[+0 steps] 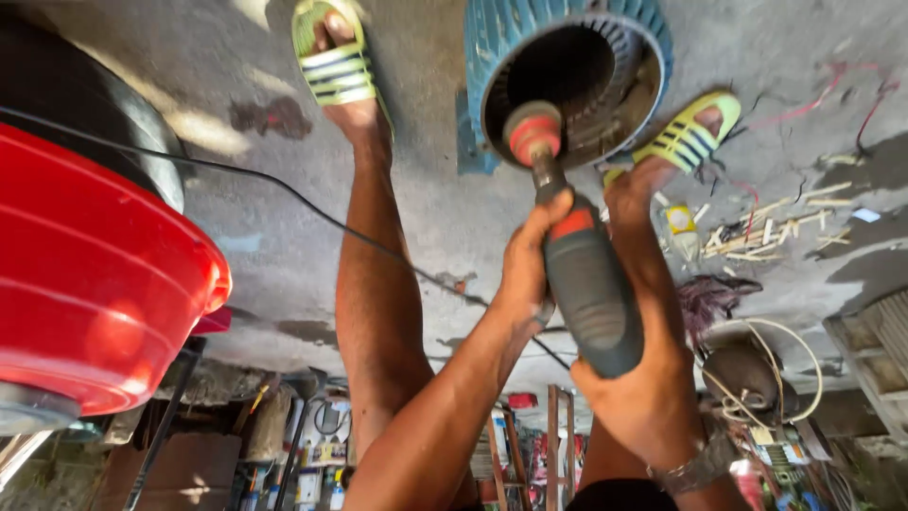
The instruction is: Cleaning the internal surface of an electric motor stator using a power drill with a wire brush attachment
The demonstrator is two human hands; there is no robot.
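Both my hands hold a grey and red power grinder (pixel 588 289) that points away from me. My left hand (pixel 523 274) grips its neck near the front. My right hand (pixel 648 393), with a metal band on the wrist, wraps the rear of the body. The grinder's round red and grey head (pixel 532 134) sits at the mouth of a blue ribbed motor housing (pixel 487 57), which lies on the concrete floor with its dark, slotted bore facing me. The housing rests between my feet in green striped sandals (pixel 333 61) (pixel 689 140).
A red plastic basin (pixel 95 284) and a black tyre (pixel 90 109) stand at the left. A black cable (pixel 284 194) runs across the floor behind my leg. Wooden slips and wire scraps (pixel 771 232) litter the right, beside a coil of pale cord (pixel 757 378).
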